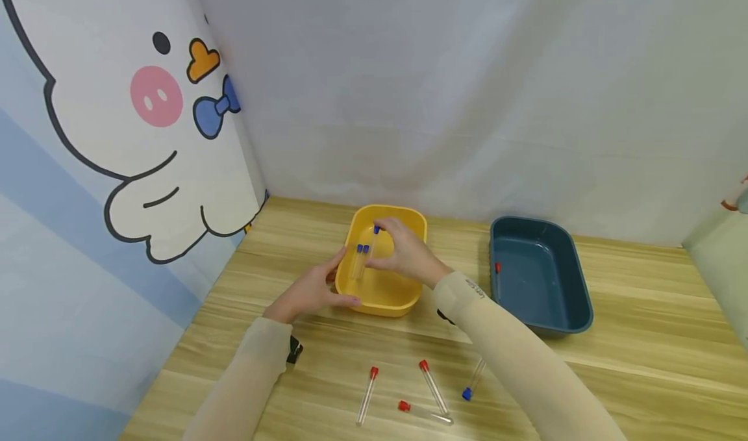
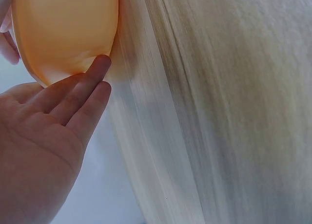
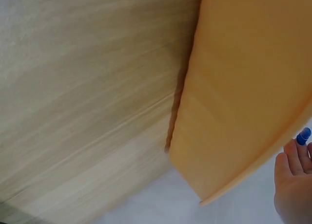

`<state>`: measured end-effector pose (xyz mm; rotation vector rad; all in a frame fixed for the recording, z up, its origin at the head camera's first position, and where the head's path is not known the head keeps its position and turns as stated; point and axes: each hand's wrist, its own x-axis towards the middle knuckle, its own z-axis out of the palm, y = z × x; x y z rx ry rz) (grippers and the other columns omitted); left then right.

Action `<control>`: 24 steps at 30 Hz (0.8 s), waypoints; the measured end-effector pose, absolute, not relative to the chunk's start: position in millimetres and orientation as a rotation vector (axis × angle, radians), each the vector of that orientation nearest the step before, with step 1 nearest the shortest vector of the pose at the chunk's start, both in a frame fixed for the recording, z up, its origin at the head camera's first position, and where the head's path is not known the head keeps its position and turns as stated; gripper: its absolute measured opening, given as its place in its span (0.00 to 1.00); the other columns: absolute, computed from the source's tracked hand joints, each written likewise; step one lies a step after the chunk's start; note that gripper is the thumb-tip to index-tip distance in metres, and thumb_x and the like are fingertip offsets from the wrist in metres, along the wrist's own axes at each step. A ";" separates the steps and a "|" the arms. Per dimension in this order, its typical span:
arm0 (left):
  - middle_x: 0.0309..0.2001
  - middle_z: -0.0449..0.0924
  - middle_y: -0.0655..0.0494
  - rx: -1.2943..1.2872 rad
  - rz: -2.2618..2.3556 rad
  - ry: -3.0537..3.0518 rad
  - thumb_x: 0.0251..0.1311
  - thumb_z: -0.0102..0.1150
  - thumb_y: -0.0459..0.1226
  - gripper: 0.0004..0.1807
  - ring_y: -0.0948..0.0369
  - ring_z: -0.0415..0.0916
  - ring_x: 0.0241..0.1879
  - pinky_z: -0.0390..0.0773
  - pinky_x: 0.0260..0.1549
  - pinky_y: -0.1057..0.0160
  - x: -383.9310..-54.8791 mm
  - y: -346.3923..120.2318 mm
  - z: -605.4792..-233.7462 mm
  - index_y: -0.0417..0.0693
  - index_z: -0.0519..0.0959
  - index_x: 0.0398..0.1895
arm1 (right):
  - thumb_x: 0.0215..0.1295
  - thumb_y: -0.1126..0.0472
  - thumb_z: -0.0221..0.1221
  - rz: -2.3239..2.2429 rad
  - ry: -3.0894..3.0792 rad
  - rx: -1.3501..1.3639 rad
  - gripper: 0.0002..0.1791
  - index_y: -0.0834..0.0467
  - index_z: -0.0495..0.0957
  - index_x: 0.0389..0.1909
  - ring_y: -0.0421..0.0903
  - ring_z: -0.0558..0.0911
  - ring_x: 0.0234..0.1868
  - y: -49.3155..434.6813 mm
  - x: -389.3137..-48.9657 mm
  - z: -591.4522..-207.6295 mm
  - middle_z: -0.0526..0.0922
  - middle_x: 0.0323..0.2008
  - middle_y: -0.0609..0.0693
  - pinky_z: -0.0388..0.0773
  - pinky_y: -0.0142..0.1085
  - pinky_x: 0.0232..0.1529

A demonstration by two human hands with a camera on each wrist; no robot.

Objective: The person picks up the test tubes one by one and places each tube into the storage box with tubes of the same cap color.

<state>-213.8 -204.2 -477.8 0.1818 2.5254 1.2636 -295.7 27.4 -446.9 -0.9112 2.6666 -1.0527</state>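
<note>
My right hand (image 1: 411, 256) pinches a blue-capped test tube (image 1: 374, 239) over the inside of a yellow basin (image 1: 382, 310), its cap pointing away from me. Two more blue-capped test tubes (image 1: 358, 264) lie side by side in that basin, left of the held one. Against the basin's near left side rests my left hand (image 1: 312, 290), its thumb along the front rim. In the left wrist view its fingers (image 2: 80, 95) stretch nearly straight along the outer wall. The right wrist view shows the held tube's blue cap (image 3: 303, 136) above the fingertips; the basin wall hides the rest.
A dark blue basin (image 1: 575, 285) stands to the right, with a red-capped test tube (image 1: 497, 269) at its left wall. Nearer me on the wooden table (image 1: 327, 382) lie several red-capped test tubes (image 1: 366, 397) and a blue-capped one (image 1: 467, 393), partly behind my right sleeve.
</note>
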 end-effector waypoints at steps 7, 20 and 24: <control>0.77 0.66 0.48 0.170 1.260 2.527 0.48 0.80 0.55 0.67 0.52 0.72 0.71 0.72 0.71 0.47 -212.9 -203.7 -477.4 0.65 0.43 0.85 | 0.59 0.47 0.75 -1.017 2.651 -0.904 0.49 0.61 0.63 0.76 0.58 0.72 0.71 24.9 -298.0 -455.4 0.70 0.72 0.58 0.70 0.53 0.74; 0.78 0.65 0.48 0.177 1.251 2.529 0.49 0.80 0.54 0.67 0.51 0.70 0.73 0.69 0.74 0.45 -212.0 -202.0 -476.7 0.64 0.42 0.85 | 0.59 0.47 0.75 -0.832 2.665 -0.870 0.51 0.63 0.62 0.77 0.56 0.70 0.74 14.4 -302.8 -469.5 0.68 0.74 0.59 0.70 0.50 0.75; 0.78 0.65 0.48 0.180 1.242 2.536 0.50 0.79 0.55 0.66 0.50 0.69 0.73 0.68 0.74 0.44 -213.0 -201.8 -476.6 0.64 0.42 0.85 | 0.58 0.45 0.75 -0.744 2.670 -0.840 0.52 0.62 0.62 0.77 0.55 0.71 0.74 11.8 -303.8 -470.9 0.67 0.75 0.58 0.71 0.50 0.75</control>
